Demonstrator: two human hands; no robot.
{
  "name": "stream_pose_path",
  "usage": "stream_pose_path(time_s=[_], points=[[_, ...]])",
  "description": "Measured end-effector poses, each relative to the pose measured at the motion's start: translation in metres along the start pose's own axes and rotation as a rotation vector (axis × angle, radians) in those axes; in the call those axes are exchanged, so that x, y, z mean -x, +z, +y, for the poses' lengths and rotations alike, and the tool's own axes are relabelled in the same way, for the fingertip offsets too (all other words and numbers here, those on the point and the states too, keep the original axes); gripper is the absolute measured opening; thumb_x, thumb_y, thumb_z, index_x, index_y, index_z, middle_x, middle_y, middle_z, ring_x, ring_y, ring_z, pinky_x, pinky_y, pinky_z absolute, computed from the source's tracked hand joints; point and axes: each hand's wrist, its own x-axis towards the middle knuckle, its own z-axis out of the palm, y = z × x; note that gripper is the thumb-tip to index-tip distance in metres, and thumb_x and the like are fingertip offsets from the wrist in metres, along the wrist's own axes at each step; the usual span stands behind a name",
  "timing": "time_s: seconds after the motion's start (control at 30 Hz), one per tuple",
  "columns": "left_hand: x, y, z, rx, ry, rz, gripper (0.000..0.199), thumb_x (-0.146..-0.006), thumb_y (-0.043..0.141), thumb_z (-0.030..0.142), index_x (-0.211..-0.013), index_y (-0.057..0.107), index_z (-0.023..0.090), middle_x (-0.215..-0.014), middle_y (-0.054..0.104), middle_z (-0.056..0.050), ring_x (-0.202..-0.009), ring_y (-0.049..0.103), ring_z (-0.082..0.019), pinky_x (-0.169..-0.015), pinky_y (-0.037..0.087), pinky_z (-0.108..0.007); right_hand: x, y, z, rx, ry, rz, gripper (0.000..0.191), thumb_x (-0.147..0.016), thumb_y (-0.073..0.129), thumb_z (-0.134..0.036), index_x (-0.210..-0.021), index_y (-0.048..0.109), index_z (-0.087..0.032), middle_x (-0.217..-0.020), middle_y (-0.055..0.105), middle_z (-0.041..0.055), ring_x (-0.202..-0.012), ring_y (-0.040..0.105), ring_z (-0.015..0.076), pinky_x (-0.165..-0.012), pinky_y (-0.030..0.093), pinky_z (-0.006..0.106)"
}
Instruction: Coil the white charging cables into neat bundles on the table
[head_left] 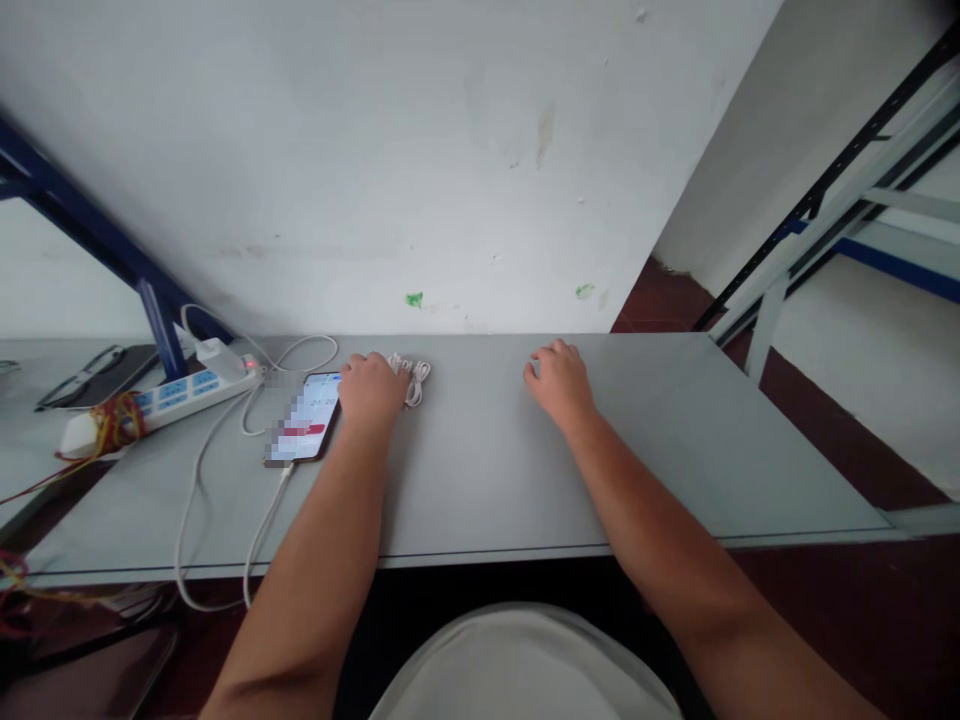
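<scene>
My left hand (370, 388) is closed at the left end of a bundled white cable (417, 378), with its thumb over the bundle. How much of the cable lies under the fingers is hidden. Just left of this hand lies a phone (313, 415) with its screen lit, a white charging cord (264, 515) plugged into its lower end. Farther right, my right hand (559, 378) rests on the grey table (480, 470), fingers loosely curled and the thumb a little apart. I see nothing in it.
At left, a white power strip (176, 398) holds a plugged-in white charger (219, 358), with red and yellow wires (118, 420) wound round its end. A blue metal post (159, 320) stands behind. The white wall (480, 200) borders the back edge; metal racking (772, 310) is right.
</scene>
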Motion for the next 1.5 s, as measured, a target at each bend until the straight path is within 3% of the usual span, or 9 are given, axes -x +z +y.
stream_pose_path(time_s=[0.37,0.53,0.67,0.73,0.8,0.93,1.07,1.2,1.5], points=[[-0.01,0.01,-0.007,-0.025,-0.003,-0.239,0.044,-0.082,0.05,0.041,-0.108,0.066,0.009,-0.109,0.066,-0.025,-0.102,0.062,-0.036,-0.079,0.047,-0.04,0.001,0.005,-0.001,-0.057,-0.037,-0.001,0.024,-0.086,0.05,-0.026,-0.095,0.07,-0.016,-0.095,0.061,0.013,-0.093,0.052,0.0268,-0.082,0.041,0.038],[-0.011,0.009,-0.01,0.051,-0.037,-0.227,0.041,-0.084,0.048,0.04,-0.105,0.066,0.01,-0.108,0.067,-0.025,-0.101,0.063,-0.037,-0.077,0.046,-0.041,0.002,0.008,0.0,-0.09,-0.053,0.003,0.022,-0.085,0.051,-0.025,-0.093,0.07,-0.016,-0.093,0.061,0.0133,-0.091,0.052,0.0268,-0.082,0.041,0.039],[-0.012,0.0,-0.009,0.173,-0.09,-0.091,0.036,-0.084,0.049,0.039,-0.098,0.066,0.011,-0.1,0.068,-0.023,-0.092,0.063,-0.035,-0.071,0.044,-0.039,0.002,0.008,0.0,-0.142,-0.063,0.003,0.02,-0.085,0.052,-0.023,-0.09,0.069,-0.016,-0.091,0.061,0.0133,-0.089,0.053,0.026,-0.082,0.041,0.039],[-0.009,-0.005,-0.001,0.337,-0.055,-0.012,0.033,-0.083,0.053,0.043,-0.09,0.066,0.014,-0.089,0.068,-0.017,-0.083,0.063,-0.029,-0.066,0.042,-0.035,0.002,0.007,-0.003,-0.2,-0.071,0.009,0.018,-0.085,0.052,-0.023,-0.088,0.069,-0.016,-0.089,0.061,0.0124,-0.087,0.053,0.0246,-0.082,0.042,0.038],[0.0,-0.005,0.014,0.65,-0.001,-0.046,0.033,-0.082,0.056,0.048,-0.084,0.066,0.017,-0.07,0.063,-0.007,-0.067,0.058,-0.021,-0.058,0.039,-0.03,0.003,0.005,-0.008,-0.301,-0.098,0.014,0.017,-0.086,0.051,-0.024,-0.086,0.068,-0.017,-0.086,0.061,0.0102,-0.085,0.054,0.0224,-0.081,0.042,0.036],[0.027,0.009,0.053,1.48,0.063,-0.401,0.036,-0.079,0.062,0.052,-0.086,0.066,0.016,-0.062,0.053,0.001,-0.052,0.047,-0.01,-0.052,0.038,-0.025,0.01,0.002,-0.025,-0.593,-0.179,-0.053,0.018,-0.09,0.05,-0.029,-0.085,0.064,-0.019,-0.081,0.062,0.0047,-0.078,0.056,0.0169,-0.073,0.042,0.029],[0.047,0.028,0.077,1.797,0.019,-0.653,0.033,-0.073,0.072,0.046,-0.081,0.067,0.014,-0.067,0.059,-0.001,-0.059,0.052,-0.01,-0.06,0.043,-0.024,0.017,0.002,-0.037,-0.775,-0.18,-0.149,0.022,-0.093,0.047,-0.034,-0.083,0.06,-0.019,-0.077,0.063,0.0014,-0.07,0.054,0.0139,-0.067,0.04,0.026],[0.05,0.038,0.079,1.829,0.035,-0.697,0.032,-0.073,0.073,0.044,-0.082,0.07,0.013,-0.072,0.063,-0.002,-0.066,0.055,-0.011,-0.067,0.044,-0.025,0.018,0.004,-0.038,-0.784,-0.158,-0.179,0.019,-0.091,0.049,-0.032,-0.08,0.057,-0.019,-0.076,0.063,0.0007,-0.067,0.053,0.0134,-0.065,0.038,0.026],[0.043,0.043,0.074,1.689,0.131,-0.558,0.038,-0.073,0.073,0.045,-0.095,0.07,0.014,-0.081,0.069,-0.004,-0.07,0.057,-0.012,-0.066,0.04,-0.024,0.015,0.003,-0.034,-0.804,-0.08,-0.202,0.022,-0.09,0.047,-0.035,-0.077,0.057,-0.02,-0.069,0.056,-0.0016,-0.064,0.049,0.0126,-0.062,0.035,0.026]])
